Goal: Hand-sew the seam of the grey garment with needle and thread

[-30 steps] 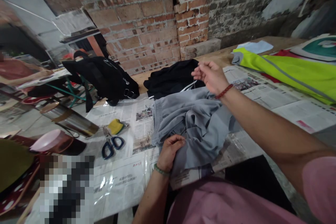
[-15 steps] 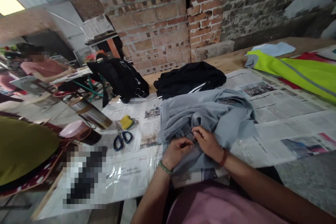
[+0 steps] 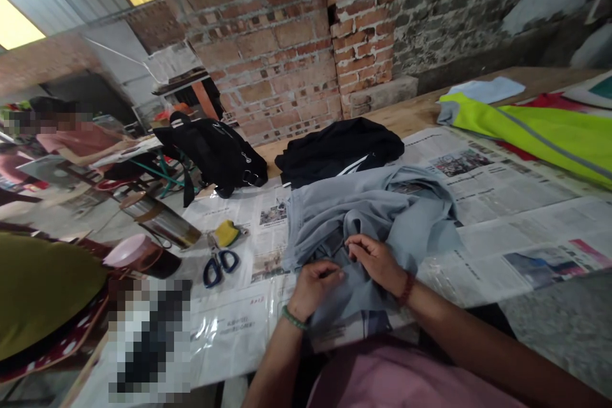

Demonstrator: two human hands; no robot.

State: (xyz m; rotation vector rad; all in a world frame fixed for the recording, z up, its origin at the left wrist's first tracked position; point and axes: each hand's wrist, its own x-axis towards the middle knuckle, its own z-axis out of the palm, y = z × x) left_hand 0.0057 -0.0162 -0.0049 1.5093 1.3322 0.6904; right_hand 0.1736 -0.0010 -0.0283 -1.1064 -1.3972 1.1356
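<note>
Grey cloth (image 3: 406, 229) lies bunched near centre in the head view, scissors (image 3: 218, 256) at its nine o'clock. At its seven, the left hand (image 3: 313, 291) pinches it; at six, the right hand (image 3: 381, 266) has fingertips together, contents too small to tell. Apparently fine fingerwork; the next move calls for steady cloth.

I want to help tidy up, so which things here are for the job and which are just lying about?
For the job:
grey cloth, being worked on
scissors, perhaps, though untouched

Just lying about, it seems:
black bag
black cloth
metal flask
cup with a pink lid
yellow-green cloth
</note>
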